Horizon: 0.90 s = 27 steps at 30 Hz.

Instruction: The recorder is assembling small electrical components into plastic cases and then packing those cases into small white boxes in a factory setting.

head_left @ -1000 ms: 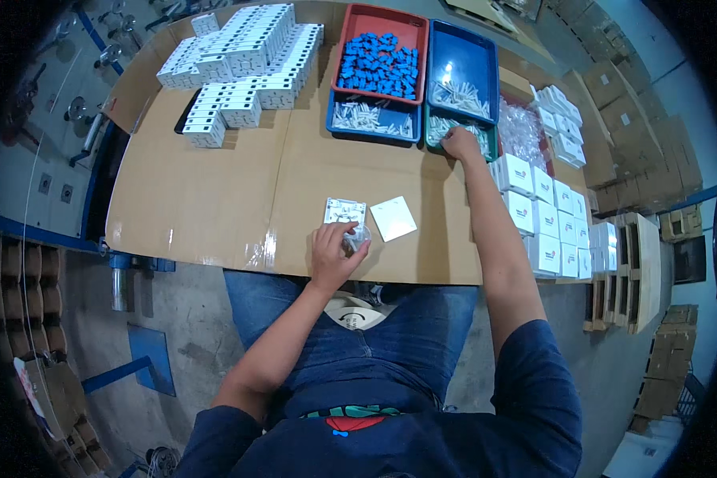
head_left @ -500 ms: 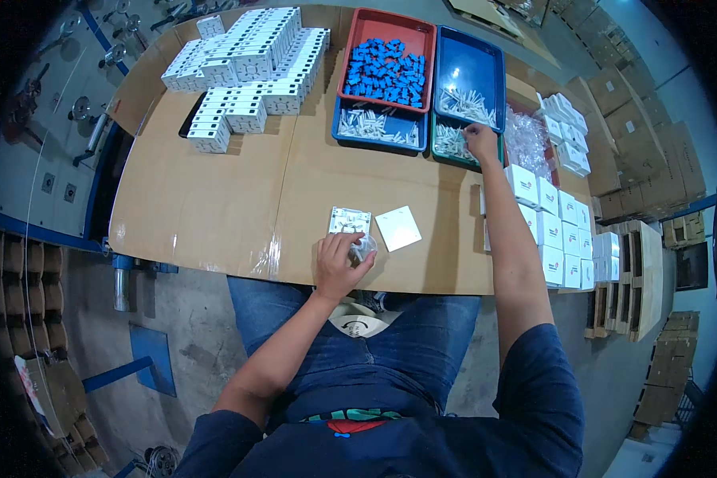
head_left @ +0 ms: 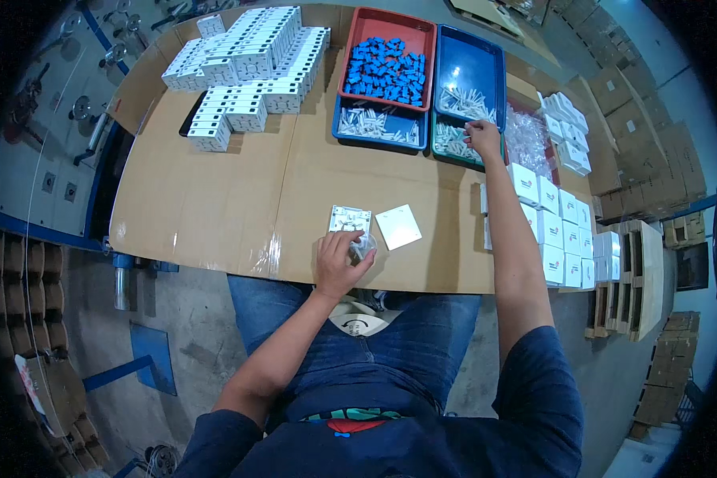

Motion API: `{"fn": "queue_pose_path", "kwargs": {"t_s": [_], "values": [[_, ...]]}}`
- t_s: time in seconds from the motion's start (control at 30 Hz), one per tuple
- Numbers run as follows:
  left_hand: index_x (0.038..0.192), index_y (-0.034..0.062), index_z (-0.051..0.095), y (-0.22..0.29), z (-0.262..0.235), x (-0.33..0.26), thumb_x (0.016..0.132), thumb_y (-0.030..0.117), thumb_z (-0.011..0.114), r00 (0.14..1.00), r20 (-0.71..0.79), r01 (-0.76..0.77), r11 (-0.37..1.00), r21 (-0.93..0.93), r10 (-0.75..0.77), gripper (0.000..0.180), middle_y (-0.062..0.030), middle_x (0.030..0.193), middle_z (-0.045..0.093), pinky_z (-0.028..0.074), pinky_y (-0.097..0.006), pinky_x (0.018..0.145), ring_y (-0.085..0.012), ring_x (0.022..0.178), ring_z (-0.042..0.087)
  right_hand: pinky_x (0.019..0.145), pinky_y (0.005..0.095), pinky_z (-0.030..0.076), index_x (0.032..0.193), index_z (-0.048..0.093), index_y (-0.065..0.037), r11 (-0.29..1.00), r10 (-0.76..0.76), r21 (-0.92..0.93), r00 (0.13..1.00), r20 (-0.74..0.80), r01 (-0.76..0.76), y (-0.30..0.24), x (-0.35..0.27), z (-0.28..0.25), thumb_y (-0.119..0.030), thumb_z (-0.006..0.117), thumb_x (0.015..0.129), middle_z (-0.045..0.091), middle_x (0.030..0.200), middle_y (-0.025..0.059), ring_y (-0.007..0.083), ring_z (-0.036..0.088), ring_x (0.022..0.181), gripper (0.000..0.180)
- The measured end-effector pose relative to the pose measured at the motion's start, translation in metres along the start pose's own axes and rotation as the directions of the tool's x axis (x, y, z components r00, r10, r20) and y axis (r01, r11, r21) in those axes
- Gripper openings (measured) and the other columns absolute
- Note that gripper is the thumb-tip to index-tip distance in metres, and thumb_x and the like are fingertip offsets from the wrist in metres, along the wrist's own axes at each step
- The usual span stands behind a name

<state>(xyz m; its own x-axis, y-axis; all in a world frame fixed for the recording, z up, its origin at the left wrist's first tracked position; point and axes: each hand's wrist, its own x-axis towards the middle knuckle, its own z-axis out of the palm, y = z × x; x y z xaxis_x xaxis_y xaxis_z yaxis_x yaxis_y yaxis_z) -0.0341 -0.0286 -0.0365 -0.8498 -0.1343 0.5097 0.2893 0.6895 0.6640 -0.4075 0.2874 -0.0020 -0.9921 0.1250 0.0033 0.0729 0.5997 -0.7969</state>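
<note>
My left hand (head_left: 340, 264) is at the near edge of the table, with its fingers curled round a small clear plastic bag (head_left: 364, 250). The bag's contents are too blurred to make out. Just beyond the fingers lies a white square plastic housing (head_left: 350, 217), partly covered by them. A flat white square plate (head_left: 398, 228) rests to its right. Farther off, my right hand (head_left: 483, 140) is over the right side of a green tray (head_left: 460, 161) of small white plug-like pieces (head_left: 452, 142). Its fingertips are pinched together, and anything between them is too small to tell.
A red tray (head_left: 358, 25) of blue pieces sits beside a blue tray (head_left: 470, 60) of white pieces. Another blue tray (head_left: 374, 146) stands nearer. White boxed units (head_left: 251, 56) are stacked far left. White boxes (head_left: 562, 231) and clear bags (head_left: 528, 143) line the right.
My right hand has shifted slightly to the right over the green tray, its fingers drawn back a little from the pieces. My left hand stays about where it was with the bag.
</note>
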Motion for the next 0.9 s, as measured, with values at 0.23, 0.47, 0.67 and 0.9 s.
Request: {"fn": "queue_pose_path", "kwargs": {"t_s": [0.23, 0.47, 0.67, 0.9], "values": [[0.111, 0.0093, 0.068, -0.003, 0.0, -0.004, 0.078, 0.023, 0.084, 1.0, 0.002, 0.015, 0.999, -0.038, -0.015, 0.039, -0.0065, 0.097, 0.066, 0.045, -0.039, 0.086, -0.0258, 0.095, 0.062, 0.056, 0.0275, 0.055, 0.11, 0.076, -0.002, 0.981, -0.026, 0.191, 0.999, 0.029, 0.02, -0.008, -0.041, 0.001, -0.013, 0.068, 0.097, 0.077, 0.094, 0.0083, 0.0141, 0.072, 0.071, 0.019], [0.113, 0.0081, 0.068, -0.005, -0.002, 0.003, 0.079, 0.023, 0.084, 0.999, -0.028, 0.013, 0.997, -0.079, -0.015, 0.041, -0.0076, 0.099, 0.064, 0.046, -0.039, 0.086, -0.0264, 0.095, 0.062, 0.058, 0.0224, 0.047, 0.11, 0.072, -0.002, 0.903, -0.088, 0.426, 0.994, 0.058, 0.055, -0.041, -0.2, 0.015, -0.01, 0.07, 0.096, 0.076, 0.095, 0.0068, 0.0071, 0.06, 0.067, 0.017], [0.115, 0.0094, 0.068, -0.002, -0.001, 0.003, 0.079, 0.024, 0.084, 0.999, -0.012, 0.033, 0.994, -0.104, -0.034, 0.042, -0.0066, 0.101, 0.064, 0.044, -0.039, 0.087, -0.0248, 0.096, 0.062, 0.056, 0.02, 0.043, 0.105, 0.074, -0.002, 0.873, -0.027, 0.475, 0.964, 0.264, -0.106, -0.056, -0.31, 0.062, -0.008, 0.072, 0.096, 0.069, 0.083, 0.0002, 0.0045, 0.056, 0.064, 0.012], [0.115, 0.0111, 0.068, -0.005, 0.0, -0.001, 0.078, 0.025, 0.084, 0.999, -0.039, 0.0, 0.996, -0.093, -0.003, 0.042, -0.0049, 0.101, 0.063, 0.042, -0.039, 0.085, -0.0237, 0.097, 0.062, 0.055, 0.0185, 0.039, 0.102, 0.073, -0.001, 0.876, -0.112, 0.479, 0.937, 0.331, -0.065, -0.065, -0.332, 0.08, -0.006, 0.076, 0.092, 0.068, 0.082, -0.0009, 0.0018, 0.052, 0.062, 0.012]]}}
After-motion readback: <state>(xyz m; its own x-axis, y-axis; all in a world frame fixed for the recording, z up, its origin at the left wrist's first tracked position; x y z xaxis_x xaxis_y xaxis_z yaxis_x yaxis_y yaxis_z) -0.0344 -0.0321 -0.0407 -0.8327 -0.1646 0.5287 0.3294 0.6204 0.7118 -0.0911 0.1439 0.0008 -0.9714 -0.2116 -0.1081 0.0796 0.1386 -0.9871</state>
